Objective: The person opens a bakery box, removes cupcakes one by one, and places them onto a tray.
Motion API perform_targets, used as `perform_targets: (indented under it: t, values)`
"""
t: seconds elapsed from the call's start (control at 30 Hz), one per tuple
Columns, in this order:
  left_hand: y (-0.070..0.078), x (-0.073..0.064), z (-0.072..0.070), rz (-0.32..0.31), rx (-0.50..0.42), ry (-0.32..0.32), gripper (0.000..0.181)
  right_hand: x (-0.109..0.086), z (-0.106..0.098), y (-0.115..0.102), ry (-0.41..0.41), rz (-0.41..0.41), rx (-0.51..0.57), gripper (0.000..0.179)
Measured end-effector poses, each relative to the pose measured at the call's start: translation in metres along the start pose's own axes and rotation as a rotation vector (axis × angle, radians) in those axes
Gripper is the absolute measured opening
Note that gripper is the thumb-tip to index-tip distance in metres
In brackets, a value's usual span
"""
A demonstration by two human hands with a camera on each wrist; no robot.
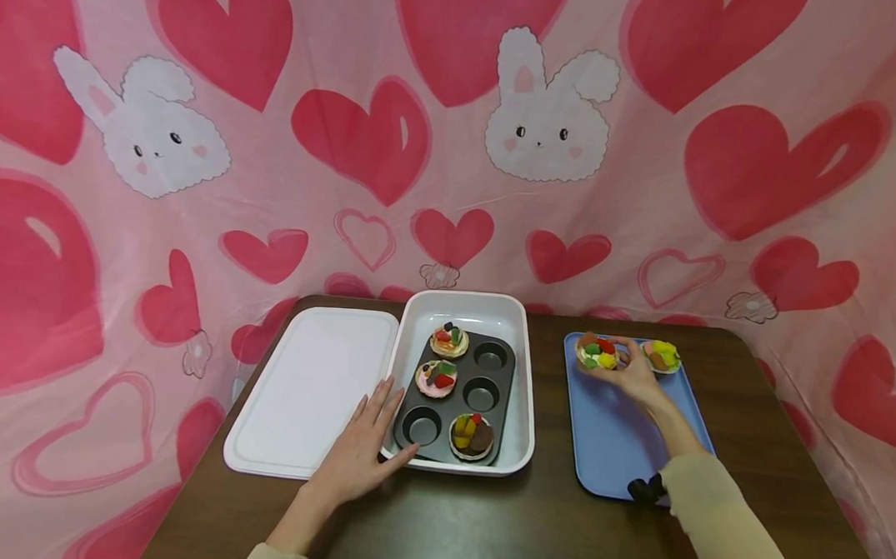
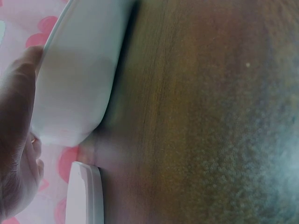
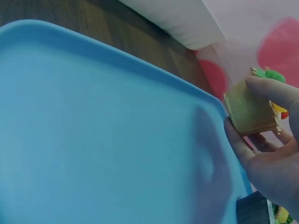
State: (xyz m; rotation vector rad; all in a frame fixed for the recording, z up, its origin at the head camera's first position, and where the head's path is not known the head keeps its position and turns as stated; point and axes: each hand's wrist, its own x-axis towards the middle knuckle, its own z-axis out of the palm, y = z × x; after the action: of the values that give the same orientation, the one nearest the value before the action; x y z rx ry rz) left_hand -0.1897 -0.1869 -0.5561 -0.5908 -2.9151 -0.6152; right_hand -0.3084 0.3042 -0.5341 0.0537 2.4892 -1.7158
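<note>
My right hand pinches a toy cupcake topped with red, green and yellow pieces, at the far left corner of the blue tray. In the right wrist view its tan cup sits between thumb and fingers, tilted. Another cupcake, yellow-topped, stands at the tray's far right corner. My left hand lies with fingers spread at the near left corner of the white bin. Inside the bin is a dark muffin pan holding three cupcakes: a cream one, a pink one and a brown-and-yellow one.
A white lid lies left of the bin on the dark wooden table. Behind the table hangs a pink cloth with hearts and rabbits. A small black object shows at my right sleeve, over the tray's near edge.
</note>
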Motion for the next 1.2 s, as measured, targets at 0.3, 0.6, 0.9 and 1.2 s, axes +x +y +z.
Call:
perform_targets:
  t: [0.3,0.6,0.9,1.2]
  values:
    - [0.001,0.001,-0.002,0.005,0.01,-0.005,0.099,0.009,0.005,0.005,0.046,0.015,-0.017,0.085]
    - [0.0,0.001,-0.003,0.009,0.02,-0.002,0.099,0.016,0.009,0.007,0.077,-0.022,-0.067,0.081]
    - [0.001,0.001,-0.003,0.003,0.006,-0.004,0.099,0.02,0.014,0.01,0.121,-0.05,-0.121,0.078]
    - [0.001,0.001,-0.002,-0.007,-0.003,-0.017,0.099,0.022,0.015,0.011,0.133,-0.056,-0.154,0.082]
